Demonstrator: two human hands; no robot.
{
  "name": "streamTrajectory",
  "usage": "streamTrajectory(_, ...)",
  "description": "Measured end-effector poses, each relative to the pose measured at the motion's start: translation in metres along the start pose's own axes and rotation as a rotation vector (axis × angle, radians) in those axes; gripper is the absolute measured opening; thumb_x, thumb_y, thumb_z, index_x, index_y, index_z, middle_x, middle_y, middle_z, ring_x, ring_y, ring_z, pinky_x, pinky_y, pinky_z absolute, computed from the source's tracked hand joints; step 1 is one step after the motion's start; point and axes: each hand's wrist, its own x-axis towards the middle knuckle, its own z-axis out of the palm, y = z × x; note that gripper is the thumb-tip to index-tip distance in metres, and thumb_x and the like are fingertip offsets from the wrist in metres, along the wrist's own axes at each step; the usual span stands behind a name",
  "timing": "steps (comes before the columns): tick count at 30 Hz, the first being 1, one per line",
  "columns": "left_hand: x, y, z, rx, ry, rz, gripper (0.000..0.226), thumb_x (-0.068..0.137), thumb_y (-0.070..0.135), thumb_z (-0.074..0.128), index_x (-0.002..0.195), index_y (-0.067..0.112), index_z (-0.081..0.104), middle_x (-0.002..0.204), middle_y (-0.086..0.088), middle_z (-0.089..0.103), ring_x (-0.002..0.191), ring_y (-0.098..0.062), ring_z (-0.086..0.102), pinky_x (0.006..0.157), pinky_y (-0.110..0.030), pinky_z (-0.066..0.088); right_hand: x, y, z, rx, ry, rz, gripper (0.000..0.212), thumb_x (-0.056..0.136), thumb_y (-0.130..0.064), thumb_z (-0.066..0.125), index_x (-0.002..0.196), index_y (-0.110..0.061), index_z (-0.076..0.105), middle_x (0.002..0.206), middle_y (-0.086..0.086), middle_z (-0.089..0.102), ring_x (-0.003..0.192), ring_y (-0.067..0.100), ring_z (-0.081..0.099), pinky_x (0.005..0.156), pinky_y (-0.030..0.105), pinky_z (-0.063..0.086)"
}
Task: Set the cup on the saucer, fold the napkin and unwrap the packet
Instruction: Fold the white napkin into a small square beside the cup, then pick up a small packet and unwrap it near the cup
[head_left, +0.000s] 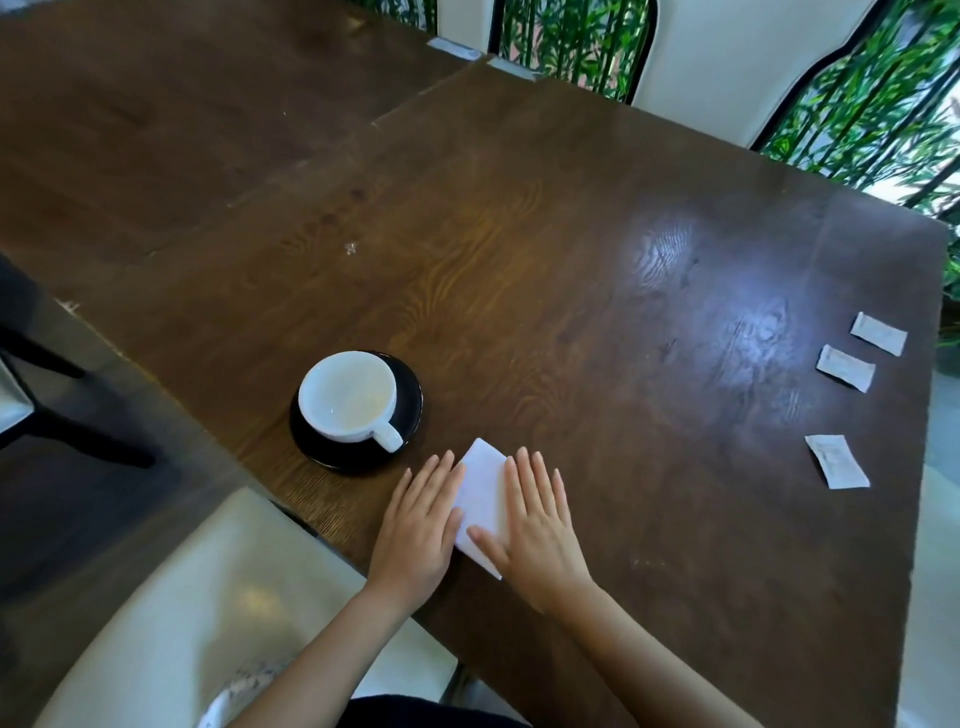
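A white cup (347, 395) stands upright on a black saucer (410, 400), its handle pointing toward me. Just right of the saucer lies a folded white napkin (482, 493) on the dark wooden table (571, 260). My left hand (421, 525) lies flat on the napkin's left edge with fingers spread. My right hand (535, 530) presses flat on its right side, thumb across the lower part. Three small white packets lie far right: one (836, 461) nearest, one (845, 367) in the middle, one (879, 333) farthest.
A cream chair seat (171, 613) sits below the table's near edge. A second dark table (182, 104) abuts at the back left. White panels and green bamboo (872, 104) stand behind the far edge. A black chair leg (78, 431) shows at left.
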Motion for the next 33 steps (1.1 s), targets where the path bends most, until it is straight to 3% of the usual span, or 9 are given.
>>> streamTrajectory(4, 0.001, -0.006, 0.000, 0.076, -0.088, -0.004, 0.058, 0.099, 0.036, 0.007, 0.141, 0.012, 0.038, 0.146, -0.004, 0.043, 0.139, -0.022, 0.032, 0.112, -0.042, 0.016, 0.003, 0.007, 0.006, -0.055, -0.049, -0.020, 0.092, 0.079, -0.075, 0.004, 0.142, -0.011, -0.018, 0.149, 0.005, -0.027, 0.142, 0.024, -0.024, 0.114, 0.040, -0.019)
streamTrajectory(11, 0.002, -0.008, 0.000, 0.091, -0.113, 0.012, 0.063, 0.096, 0.043, -0.001, 0.145, 0.016, 0.029, 0.152, 0.001, 0.031, 0.143, -0.019, 0.020, 0.117, -0.041, 0.004, 0.004, 0.007, 0.010, -0.064, -0.059, -0.021, 0.097, 0.078, -0.080, 0.004, 0.145, -0.013, -0.015, 0.150, 0.003, -0.027, 0.141, 0.022, -0.026, 0.112, 0.042, -0.023)
streamTrajectory(14, 0.004, -0.008, -0.001, 0.043, -0.126, -0.012, 0.060, 0.093, 0.044, 0.006, 0.147, 0.021, 0.019, 0.156, 0.005, 0.018, 0.145, -0.013, 0.007, 0.118, -0.036, -0.003, 0.003, 0.008, 0.007, 0.005, -0.050, -0.045, 0.096, 0.078, -0.079, 0.009, 0.145, -0.014, -0.015, 0.149, 0.000, -0.029, 0.140, 0.019, -0.028, 0.112, 0.039, -0.022)
streamTrajectory(16, 0.008, -0.005, -0.006, -0.033, -0.111, -0.041, 0.054, 0.097, 0.040, 0.018, 0.147, 0.021, 0.021, 0.157, 0.002, 0.019, 0.145, -0.012, 0.007, 0.118, -0.033, -0.001, 0.001, 0.012, 0.001, 0.145, -0.030, -0.054, 0.092, 0.082, -0.075, 0.019, 0.148, -0.017, -0.009, 0.149, -0.006, -0.026, 0.141, 0.013, -0.026, 0.112, 0.031, -0.022)
streamTrajectory(19, 0.021, 0.012, -0.019, -0.113, 0.000, -0.029, 0.046, 0.097, 0.027, 0.040, 0.142, 0.017, 0.037, 0.152, -0.004, 0.032, 0.142, -0.019, 0.024, 0.115, -0.034, 0.014, -0.001, 0.020, -0.017, 0.419, 0.058, -0.021, 0.076, 0.090, -0.058, 0.038, 0.149, -0.020, 0.009, 0.154, -0.010, -0.008, 0.145, 0.007, -0.008, 0.116, 0.024, -0.009)
streamTrajectory(23, 0.063, 0.057, -0.028, -0.199, 0.030, 0.052, 0.037, 0.094, 0.019, 0.048, 0.130, 0.015, 0.052, 0.138, -0.003, 0.053, 0.130, -0.017, 0.043, 0.112, -0.032, 0.025, -0.002, 0.044, -0.049, 0.549, 0.158, 0.094, 0.061, 0.092, -0.037, 0.051, 0.145, -0.017, 0.029, 0.155, 0.000, 0.024, 0.143, 0.013, 0.018, 0.117, 0.029, 0.017)
streamTrajectory(30, 0.173, 0.162, -0.026, -0.213, -0.192, 0.178, 0.038, 0.089, 0.017, 0.052, 0.126, 0.013, 0.055, 0.125, -0.009, 0.061, 0.119, -0.028, 0.052, 0.098, -0.035, 0.041, 0.017, 0.144, -0.127, 0.550, 0.184, 0.339, 0.041, 0.090, -0.024, 0.057, 0.126, -0.005, 0.054, 0.128, 0.012, 0.060, 0.119, 0.026, 0.054, 0.102, 0.036, 0.041)
streamTrajectory(33, 0.213, 0.203, -0.017, -0.135, -0.335, 0.186, 0.041, 0.088, 0.024, 0.054, 0.128, 0.016, 0.052, 0.127, -0.008, 0.060, 0.119, -0.027, 0.053, 0.096, -0.033, 0.042, 0.012, 0.200, -0.155, 0.559, 0.178, 0.491, 0.035, 0.089, -0.034, 0.058, 0.114, -0.011, 0.062, 0.108, 0.000, 0.064, 0.102, 0.016, 0.058, 0.087, 0.028, 0.043)
